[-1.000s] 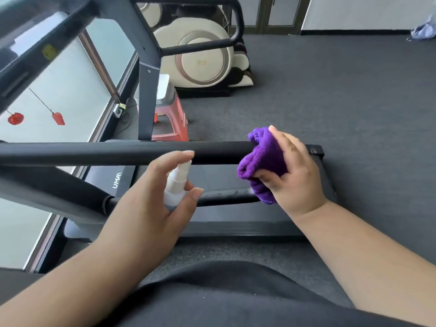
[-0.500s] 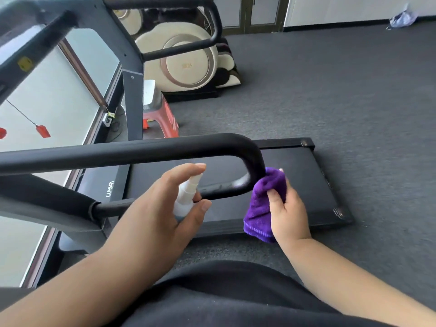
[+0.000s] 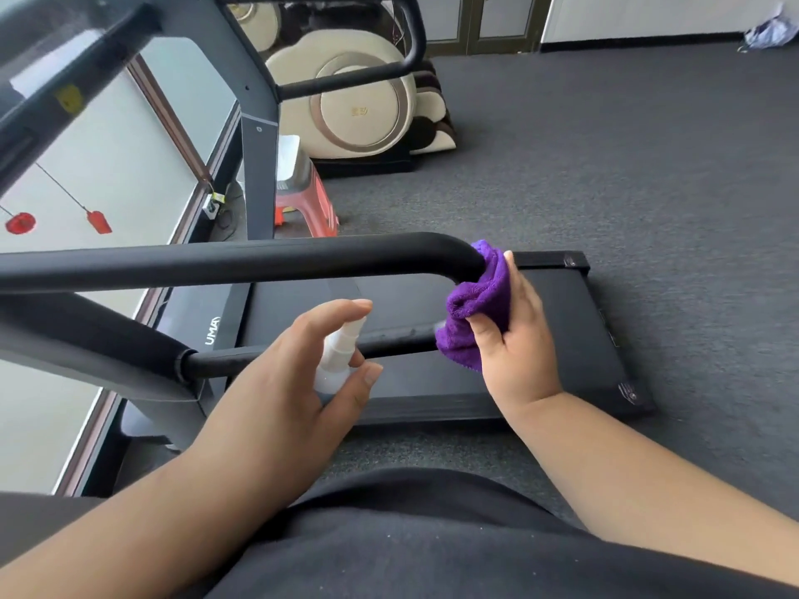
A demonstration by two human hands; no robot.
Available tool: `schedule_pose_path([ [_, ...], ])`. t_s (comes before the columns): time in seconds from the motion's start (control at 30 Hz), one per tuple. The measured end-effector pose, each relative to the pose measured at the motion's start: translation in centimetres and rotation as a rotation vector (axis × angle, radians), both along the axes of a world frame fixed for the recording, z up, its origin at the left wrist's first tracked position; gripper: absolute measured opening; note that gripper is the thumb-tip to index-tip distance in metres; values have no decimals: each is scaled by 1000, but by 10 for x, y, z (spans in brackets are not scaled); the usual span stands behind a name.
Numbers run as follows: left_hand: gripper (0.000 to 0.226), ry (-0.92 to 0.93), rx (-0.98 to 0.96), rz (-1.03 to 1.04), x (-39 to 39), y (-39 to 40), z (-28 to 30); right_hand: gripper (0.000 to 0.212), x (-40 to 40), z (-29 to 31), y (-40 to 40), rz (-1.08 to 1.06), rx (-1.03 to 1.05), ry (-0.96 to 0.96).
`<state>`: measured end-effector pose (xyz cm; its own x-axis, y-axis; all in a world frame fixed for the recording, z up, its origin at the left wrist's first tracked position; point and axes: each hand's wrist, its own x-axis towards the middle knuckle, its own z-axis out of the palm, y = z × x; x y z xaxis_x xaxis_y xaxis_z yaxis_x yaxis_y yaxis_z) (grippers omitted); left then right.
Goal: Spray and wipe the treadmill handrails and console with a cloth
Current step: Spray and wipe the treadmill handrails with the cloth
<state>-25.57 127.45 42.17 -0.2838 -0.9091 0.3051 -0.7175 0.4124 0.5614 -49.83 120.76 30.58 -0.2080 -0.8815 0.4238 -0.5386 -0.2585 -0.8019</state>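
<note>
A black padded handrail [image 3: 242, 261] runs across the view and curves back at its right end. My right hand [image 3: 514, 339] grips a bunched purple cloth [image 3: 475, 309] and presses it against that curved end. My left hand [image 3: 302, 382] holds a small clear spray bottle [image 3: 339, 356] upright, index finger stretched over its nozzle, just in front of the rail's lower bar [image 3: 311, 354]. The console [image 3: 52, 80] is a dark frame at the top left, only partly in view.
The treadmill belt [image 3: 540, 339] lies below the rail on grey carpet. A red stool [image 3: 302, 196] and a cream massage chair [image 3: 359, 105] stand beyond the far upright. A window [image 3: 86, 175] runs along the left. A crumpled cloth [image 3: 769, 32] lies at the far wall.
My right hand with the purple cloth went down around the rail's bend half a second ago and has now come back up along the curve. My left hand and bottle stayed put.
</note>
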Motion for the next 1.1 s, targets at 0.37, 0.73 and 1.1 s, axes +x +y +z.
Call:
schedule_pose_path([
  [0.37,47,1,30,-6,16,2,-27,46,10,-22,58,-160,353,-176],
  [0.73,44,220,-188,-198,41,6,-40,65,55,-2,29,101,-1,377],
  [1.1,43,204,-176,-127,68,12,-52,62,110,-28,-4,141,256,958],
])
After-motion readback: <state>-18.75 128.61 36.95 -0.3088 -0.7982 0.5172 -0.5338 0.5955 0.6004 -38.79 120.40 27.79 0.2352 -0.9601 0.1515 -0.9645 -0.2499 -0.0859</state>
